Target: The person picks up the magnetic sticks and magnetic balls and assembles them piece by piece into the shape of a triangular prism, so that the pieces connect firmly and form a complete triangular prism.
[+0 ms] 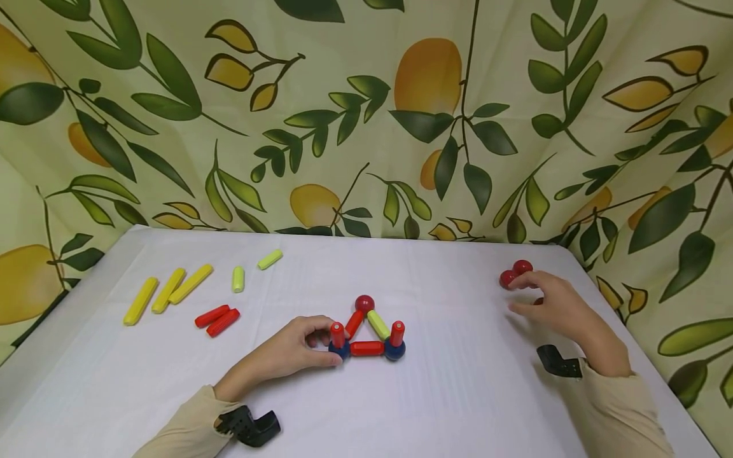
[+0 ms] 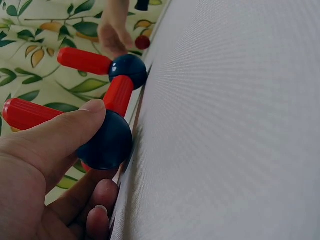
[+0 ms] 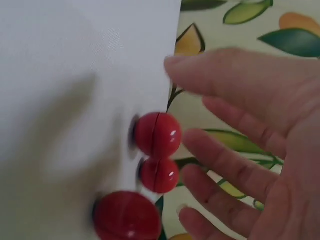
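My left hand (image 1: 294, 346) pinches the left blue ball (image 2: 107, 142) of a small triangular frame, thumb on one side and fingers curled on the other. A red rod (image 1: 368, 348) joins that ball to a second blue ball (image 1: 394, 351). One short red rod (image 1: 397, 333) stands upright on each blue ball. At the far corner, a red ball (image 1: 364, 304) meets another red rod and a lime rod (image 1: 378, 325). My right hand (image 1: 552, 305) hovers with spread fingers beside three red balls (image 3: 159, 134), holding none; its thumb and fingertips are close to them.
Several yellow rods (image 1: 140, 301) lie at the left of the white table (image 1: 446, 407). Two red rods (image 1: 223, 322) and two lime rods (image 1: 238, 279) are nearer the middle. A leaf-and-fruit patterned cloth (image 1: 343, 146) hangs behind the table.
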The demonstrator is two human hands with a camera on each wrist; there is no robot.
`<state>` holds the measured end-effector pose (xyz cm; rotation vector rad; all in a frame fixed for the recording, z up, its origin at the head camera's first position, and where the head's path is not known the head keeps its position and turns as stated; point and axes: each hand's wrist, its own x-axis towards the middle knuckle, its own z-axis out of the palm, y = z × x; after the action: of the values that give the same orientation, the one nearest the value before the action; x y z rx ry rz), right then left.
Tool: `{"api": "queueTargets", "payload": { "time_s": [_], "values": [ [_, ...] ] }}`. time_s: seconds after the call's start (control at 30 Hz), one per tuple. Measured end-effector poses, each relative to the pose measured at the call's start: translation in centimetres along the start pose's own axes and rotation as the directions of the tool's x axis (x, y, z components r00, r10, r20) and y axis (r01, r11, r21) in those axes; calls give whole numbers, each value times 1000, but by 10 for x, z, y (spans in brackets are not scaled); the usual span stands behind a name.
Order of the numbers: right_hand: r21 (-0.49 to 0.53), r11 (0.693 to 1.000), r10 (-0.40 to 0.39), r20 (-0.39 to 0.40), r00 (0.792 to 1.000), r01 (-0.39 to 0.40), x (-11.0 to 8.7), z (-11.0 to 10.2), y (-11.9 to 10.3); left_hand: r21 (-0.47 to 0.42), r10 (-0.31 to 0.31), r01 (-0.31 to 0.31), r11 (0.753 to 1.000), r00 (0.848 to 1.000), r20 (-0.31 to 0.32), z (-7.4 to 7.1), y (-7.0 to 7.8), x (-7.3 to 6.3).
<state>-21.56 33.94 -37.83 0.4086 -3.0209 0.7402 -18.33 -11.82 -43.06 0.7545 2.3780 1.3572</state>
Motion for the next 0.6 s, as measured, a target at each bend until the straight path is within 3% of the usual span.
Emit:
{"api": "queueTargets", "payload": {
  "time_s": [0.3, 0.6],
  "values": [
    [-58, 993, 108, 80, 991, -103, -2, 0, 20, -3, 7, -7, 1000, 1000, -2, 0, 0, 0],
    [-25, 983, 184, 164, 969, -182, 0, 1, 18, 0, 10, -10, 1000, 1000, -4, 0, -1, 0]
  ]
}}
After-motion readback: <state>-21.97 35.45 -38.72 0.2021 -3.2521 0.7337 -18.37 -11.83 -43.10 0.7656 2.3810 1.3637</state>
